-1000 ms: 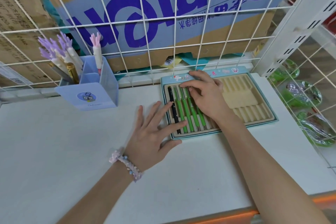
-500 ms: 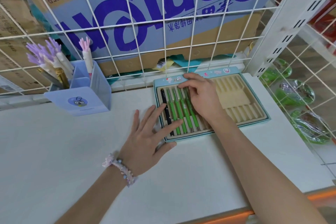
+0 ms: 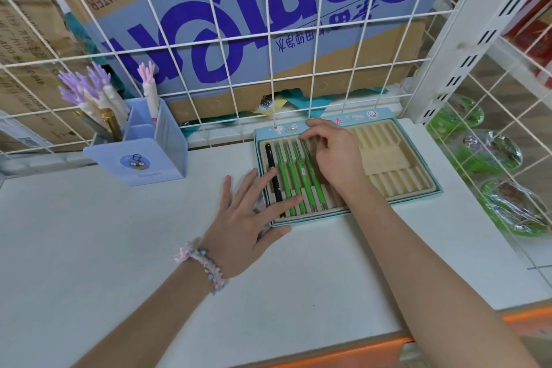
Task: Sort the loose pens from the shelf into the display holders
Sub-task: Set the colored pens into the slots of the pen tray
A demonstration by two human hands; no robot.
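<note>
Four green plastic pens (image 3: 298, 178) and one black pen (image 3: 274, 178) are slotted side by side in the beige grooved display tray (image 3: 388, 158) on the white shelf (image 3: 119, 248). The left hand (image 3: 242, 230) is laid flat, fingers spread, on the tray's corner. The right hand (image 3: 334, 155) is rested over the green pens, fingers curled loosely, nothing gripped.

I've got four green pens (image 3: 298, 179) beside one black pen (image 3: 274, 176) in a cream tray (image 3: 385, 158) edged pale blue. There's a lilac-blue pen cup (image 3: 143, 158), purple-tipped pens (image 3: 86, 89), a pastel beaded bracelet (image 3: 203, 263) and a white shelf (image 3: 104, 248).
</note>
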